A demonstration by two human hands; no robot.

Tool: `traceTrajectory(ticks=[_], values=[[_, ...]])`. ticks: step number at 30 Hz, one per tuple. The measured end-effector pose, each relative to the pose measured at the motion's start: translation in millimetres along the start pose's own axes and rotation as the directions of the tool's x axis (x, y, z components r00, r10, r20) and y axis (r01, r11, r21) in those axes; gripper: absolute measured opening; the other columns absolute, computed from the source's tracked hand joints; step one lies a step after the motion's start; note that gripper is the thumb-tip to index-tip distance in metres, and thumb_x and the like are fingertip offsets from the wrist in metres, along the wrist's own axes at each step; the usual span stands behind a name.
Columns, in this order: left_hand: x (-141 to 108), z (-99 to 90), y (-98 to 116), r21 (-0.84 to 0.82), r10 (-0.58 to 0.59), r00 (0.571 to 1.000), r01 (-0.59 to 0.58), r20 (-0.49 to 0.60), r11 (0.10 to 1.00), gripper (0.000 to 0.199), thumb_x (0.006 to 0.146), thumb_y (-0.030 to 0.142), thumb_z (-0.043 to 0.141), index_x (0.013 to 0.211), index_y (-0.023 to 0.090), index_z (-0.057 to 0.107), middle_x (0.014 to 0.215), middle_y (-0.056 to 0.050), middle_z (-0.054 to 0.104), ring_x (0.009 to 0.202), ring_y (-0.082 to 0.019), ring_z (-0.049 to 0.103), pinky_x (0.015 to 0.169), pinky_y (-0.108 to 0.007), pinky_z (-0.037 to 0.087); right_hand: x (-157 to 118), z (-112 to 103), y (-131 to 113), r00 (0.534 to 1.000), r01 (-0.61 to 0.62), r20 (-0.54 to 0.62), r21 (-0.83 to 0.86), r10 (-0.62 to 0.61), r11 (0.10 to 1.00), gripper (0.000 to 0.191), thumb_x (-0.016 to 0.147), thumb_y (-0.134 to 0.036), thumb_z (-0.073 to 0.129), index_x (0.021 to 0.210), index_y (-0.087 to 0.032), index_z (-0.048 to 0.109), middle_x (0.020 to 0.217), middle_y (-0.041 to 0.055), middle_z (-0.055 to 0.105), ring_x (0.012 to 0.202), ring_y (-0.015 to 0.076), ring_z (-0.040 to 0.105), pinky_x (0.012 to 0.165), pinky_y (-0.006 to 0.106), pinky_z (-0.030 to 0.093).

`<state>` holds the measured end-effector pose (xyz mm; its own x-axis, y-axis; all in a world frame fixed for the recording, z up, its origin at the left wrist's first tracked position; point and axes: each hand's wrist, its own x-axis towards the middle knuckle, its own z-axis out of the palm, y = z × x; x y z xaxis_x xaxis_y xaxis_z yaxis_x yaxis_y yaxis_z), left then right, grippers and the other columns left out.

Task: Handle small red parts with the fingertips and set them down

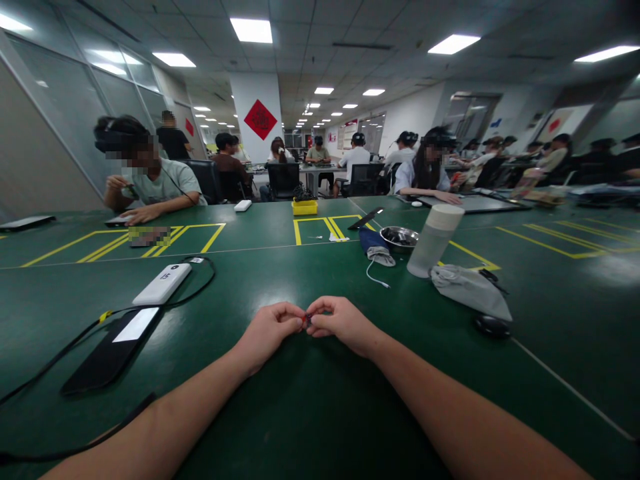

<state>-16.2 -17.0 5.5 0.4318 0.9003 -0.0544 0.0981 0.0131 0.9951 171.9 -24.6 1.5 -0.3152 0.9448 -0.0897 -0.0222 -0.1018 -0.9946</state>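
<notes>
In the head view my left hand [270, 333] and my right hand [343, 325] meet fingertip to fingertip, above the green table. Both are closed in a pinch. Between them shows a tiny red and dark piece [307, 321], mostly covered by the fingers; its kind is too small to make out. Whether it is one part or two pressed together, I cannot tell. Nothing else lies within reach of the fingertips.
On the left lie a white power bank [163, 283], a black slab [107, 353] and a black cable [75, 341]. To the right stand a frosted bottle [434, 243], a steel bowl [399, 238], a grey pouch [467, 290] and a black mouse [492, 326]. People sit across the table.
</notes>
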Motion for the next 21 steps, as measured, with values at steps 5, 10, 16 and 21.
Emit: traceTrajectory(ticks=[5,10,16,21], values=[[-1.0,0.5,0.0,0.026,-0.008,1.000,0.008,-0.005,1.000,0.016,0.076,0.028,0.062,0.089,0.017,0.064,0.080,-0.004,0.071,0.070,-0.017,0.065,0.064,-0.027,0.047,1.2,0.4,2.2,1.000,0.003,-0.001,0.011,-0.003,1.000,0.022,0.067,-0.014,0.067,0.089,-0.014,0.061,0.082,0.0037,0.064,0.075,0.0159,0.068,0.074,0.031,0.055],[-0.8,1.2,2.5,0.082,0.033,0.999,-0.030,-0.029,0.996,0.011,0.076,0.025,0.060,0.084,0.018,0.065,0.074,0.000,0.068,0.066,-0.014,0.060,0.061,-0.024,0.043,-0.5,1.0,-1.3,0.999,0.033,0.019,-0.046,-0.032,0.998,0.025,0.069,-0.016,0.064,0.094,-0.016,0.063,0.086,0.0028,0.062,0.068,0.0130,0.065,0.066,0.027,0.054],[-0.5,-0.1,2.2,0.163,0.051,0.995,-0.037,-0.087,0.986,0.018,0.077,0.024,0.056,0.090,0.019,0.068,0.073,0.001,0.065,0.065,-0.013,0.055,0.061,-0.023,0.039,2.0,-1.7,-3.0,0.988,0.135,-0.053,-0.162,-0.145,0.978,0.017,0.072,-0.017,0.061,0.087,-0.014,0.066,0.067,-0.0013,0.058,0.057,0.0079,0.053,0.056,0.021,0.044],[-0.5,1.9,5.7,0.066,0.045,0.996,-0.040,-0.076,0.997,0.013,0.072,0.019,0.057,0.084,0.018,0.063,0.070,0.001,0.064,0.068,-0.014,0.059,0.066,-0.024,0.043,2.7,-1.0,-2.7,0.981,0.151,-0.108,-0.110,-0.163,0.982,0.015,0.068,-0.017,0.065,0.082,-0.014,0.061,0.066,-0.0004,0.061,0.058,0.0098,0.056,0.057,0.022,0.045]])
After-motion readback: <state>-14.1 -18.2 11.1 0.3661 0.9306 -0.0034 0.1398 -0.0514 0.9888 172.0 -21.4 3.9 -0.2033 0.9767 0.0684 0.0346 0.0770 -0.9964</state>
